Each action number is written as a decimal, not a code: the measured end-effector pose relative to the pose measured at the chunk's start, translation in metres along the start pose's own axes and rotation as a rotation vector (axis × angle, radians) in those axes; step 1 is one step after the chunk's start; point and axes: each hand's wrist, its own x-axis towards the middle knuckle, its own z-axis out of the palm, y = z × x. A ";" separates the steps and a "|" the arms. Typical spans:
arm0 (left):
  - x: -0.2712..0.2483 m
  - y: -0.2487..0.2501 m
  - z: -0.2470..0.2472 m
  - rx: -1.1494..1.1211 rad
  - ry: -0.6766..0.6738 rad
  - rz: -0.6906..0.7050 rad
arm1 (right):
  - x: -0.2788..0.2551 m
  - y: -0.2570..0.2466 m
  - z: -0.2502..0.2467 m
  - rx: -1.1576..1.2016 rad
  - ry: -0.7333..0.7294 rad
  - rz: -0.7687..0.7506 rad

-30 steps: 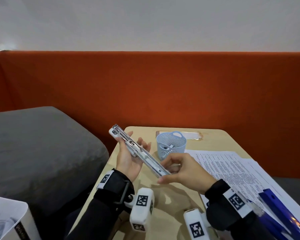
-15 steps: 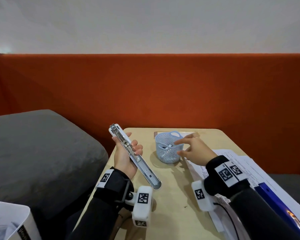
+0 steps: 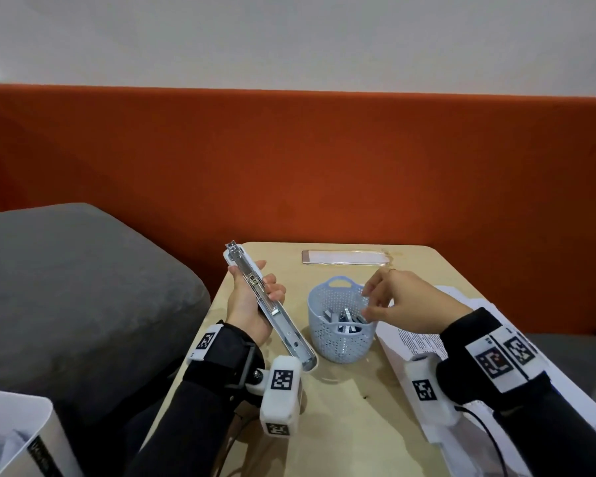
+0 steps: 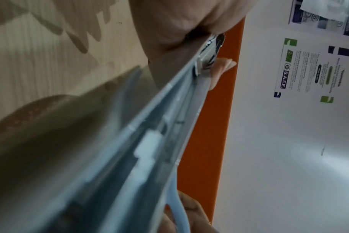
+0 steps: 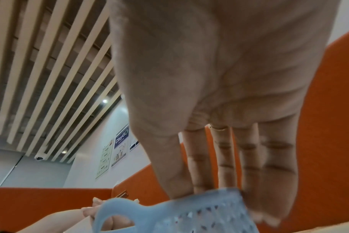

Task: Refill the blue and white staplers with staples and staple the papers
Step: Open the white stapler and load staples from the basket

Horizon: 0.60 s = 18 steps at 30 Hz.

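on the wooden table (image 3: pixel 341 407), printed papers (image 3: pixel 424 339) lie along the right side under the right forearm; left of centre, the left hand (image 3: pixel 246 304) curls fingers and thumb round the white stapler (image 3: pixel 265 304), swung open, its metal channel facing up and slanting from far left to near right; just right of it stands a pale blue basket (image 3: pixel 339 333) holding staples (image 3: pixel 344 318); the right hand (image 3: pixel 403 304) hovers over its right rim, fingers loosely extended, holding nothing; a phone (image 3: pixel 344 257) lies at the far edge.
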 end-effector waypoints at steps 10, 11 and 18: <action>0.000 -0.001 0.001 0.020 0.009 -0.020 | 0.028 -0.023 -0.007 -0.113 -0.108 -0.055; 0.000 -0.001 0.000 0.021 0.009 -0.020 | 0.035 -0.027 -0.004 -0.143 -0.158 -0.056; 0.000 -0.003 0.000 0.012 0.010 -0.012 | 0.067 -0.036 0.022 -0.237 -0.318 -0.025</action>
